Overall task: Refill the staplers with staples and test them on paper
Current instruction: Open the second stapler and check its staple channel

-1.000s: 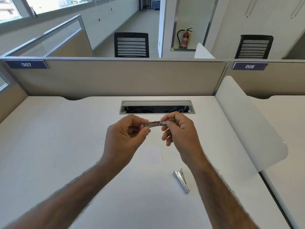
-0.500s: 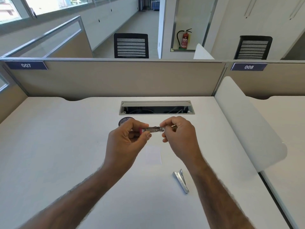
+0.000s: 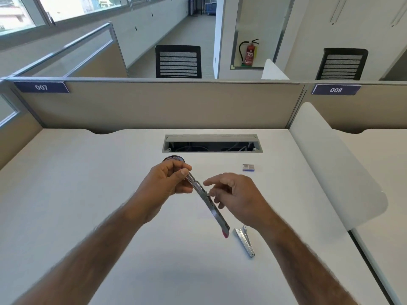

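My left hand (image 3: 167, 186) grips one end of a small metal stapler (image 3: 209, 204) that is swung wide open into a long strip, its pink-tipped end pointing down toward me. My right hand (image 3: 237, 199) hovers beside the stapler's hinge with fingers spread, fingertips close to it; whether they touch it is unclear. A second silver stapler (image 3: 245, 241) lies on the white desk (image 3: 88, 194) just below my right wrist. A small box of staples (image 3: 248, 167) lies farther back on the right. The paper slip is hidden.
A dark round container (image 3: 173, 159) sits behind my left hand. An open cable tray slot (image 3: 212, 143) runs across the desk's back. Beige partitions close the back and left, and a white curved divider (image 3: 330, 164) bounds the right side.
The stapler, held shut and level between both hands before, has swung open and hangs diagonally from my left hand. My right hand has let go and opened. The staple box has come into view.
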Demonstrator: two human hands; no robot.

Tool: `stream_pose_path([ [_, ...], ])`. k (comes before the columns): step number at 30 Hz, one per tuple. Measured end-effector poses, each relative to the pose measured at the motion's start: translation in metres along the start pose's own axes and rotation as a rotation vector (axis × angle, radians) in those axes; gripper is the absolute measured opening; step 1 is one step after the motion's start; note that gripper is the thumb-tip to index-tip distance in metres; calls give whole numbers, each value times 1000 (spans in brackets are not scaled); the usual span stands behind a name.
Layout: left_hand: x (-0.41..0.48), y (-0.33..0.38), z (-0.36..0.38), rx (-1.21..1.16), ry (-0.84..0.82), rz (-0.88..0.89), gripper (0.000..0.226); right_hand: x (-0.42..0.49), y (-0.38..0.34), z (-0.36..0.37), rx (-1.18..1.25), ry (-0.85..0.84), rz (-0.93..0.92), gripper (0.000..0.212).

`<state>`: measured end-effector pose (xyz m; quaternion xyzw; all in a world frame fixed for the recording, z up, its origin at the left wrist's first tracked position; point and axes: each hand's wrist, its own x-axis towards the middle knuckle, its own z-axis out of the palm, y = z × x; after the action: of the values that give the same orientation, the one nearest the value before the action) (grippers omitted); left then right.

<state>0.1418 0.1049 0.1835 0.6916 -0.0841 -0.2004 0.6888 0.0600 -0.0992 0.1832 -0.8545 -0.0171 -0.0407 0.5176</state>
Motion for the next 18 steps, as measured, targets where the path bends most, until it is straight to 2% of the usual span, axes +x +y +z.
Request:
stream_pose_path([
  [4,4,-8,1,12,-3,-64,15,-7,4,14,93,22,88,27],
  [9,6,-6,7,181,-38,-82,17,-18,6,23,193,-44,212,26],
  [18,6,5,9,306,-84,-129,17,-28,4,23,273,-101,213,18],
])
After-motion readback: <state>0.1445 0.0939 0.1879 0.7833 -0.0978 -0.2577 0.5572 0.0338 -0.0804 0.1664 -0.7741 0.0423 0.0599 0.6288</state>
